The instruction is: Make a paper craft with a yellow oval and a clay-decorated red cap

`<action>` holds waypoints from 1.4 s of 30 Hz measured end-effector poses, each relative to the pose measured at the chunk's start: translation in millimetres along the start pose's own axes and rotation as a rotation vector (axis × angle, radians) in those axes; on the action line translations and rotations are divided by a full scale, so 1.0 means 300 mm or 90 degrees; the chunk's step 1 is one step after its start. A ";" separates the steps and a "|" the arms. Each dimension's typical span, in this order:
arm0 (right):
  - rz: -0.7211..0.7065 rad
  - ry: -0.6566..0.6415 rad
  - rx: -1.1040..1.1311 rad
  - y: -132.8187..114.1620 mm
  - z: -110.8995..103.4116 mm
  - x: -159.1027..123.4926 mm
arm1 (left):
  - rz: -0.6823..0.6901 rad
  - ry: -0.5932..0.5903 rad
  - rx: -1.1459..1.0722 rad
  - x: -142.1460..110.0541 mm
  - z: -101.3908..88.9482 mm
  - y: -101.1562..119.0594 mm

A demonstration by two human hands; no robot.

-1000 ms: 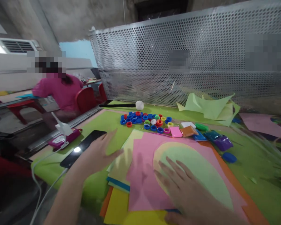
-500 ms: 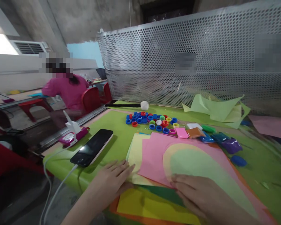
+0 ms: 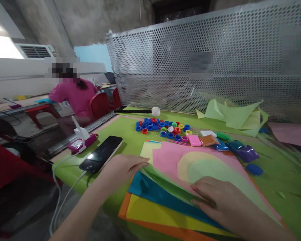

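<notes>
Phone's (image 3: pixel 101 154) left of the paper stack (image 3: pixel 172 160) on the worktop (image 3: pixel 278 180), left hand (image 3: pixel 127 166) grip pinched on raised sheets (image 3: pixel 165 182) at stack's left edge, caps (image 3: pixel 163 126) behind stack, right hand (image 3: pixel 218 197) grip pinched on sheets at its near edge, purple packet (image 3: pixel 248 153) off its back-right corner.

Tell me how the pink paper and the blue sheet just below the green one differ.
The pink paper is pale; the blue sheet is darker. The pink paper lies higher in the stack; the blue sheet lies lower. The pink paper shows a broad area; the blue sheet shows mainly a near strip. Both are partly covered.
</notes>
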State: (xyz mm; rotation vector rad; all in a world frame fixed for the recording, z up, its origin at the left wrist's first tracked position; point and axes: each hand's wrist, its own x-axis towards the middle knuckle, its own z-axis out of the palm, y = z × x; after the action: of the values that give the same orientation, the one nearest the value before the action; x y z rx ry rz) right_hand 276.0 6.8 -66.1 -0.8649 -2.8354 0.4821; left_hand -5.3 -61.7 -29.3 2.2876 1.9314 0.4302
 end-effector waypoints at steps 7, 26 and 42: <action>0.139 0.037 0.056 0.024 -0.006 0.022 | -0.136 0.009 0.040 -0.109 0.129 -0.009; -0.171 0.094 -0.301 -0.038 0.076 0.004 | 0.275 0.028 0.160 -0.124 0.129 0.031; 0.091 0.071 0.006 0.020 -0.063 0.011 | 0.261 -0.087 0.157 -0.117 0.120 0.068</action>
State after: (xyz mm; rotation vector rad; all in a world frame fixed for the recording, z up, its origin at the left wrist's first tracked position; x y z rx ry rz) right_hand 280.6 18.5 -50.3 -1.0625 -2.6817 0.4488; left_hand 19.1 -96.5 -63.1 2.7953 1.5218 0.0662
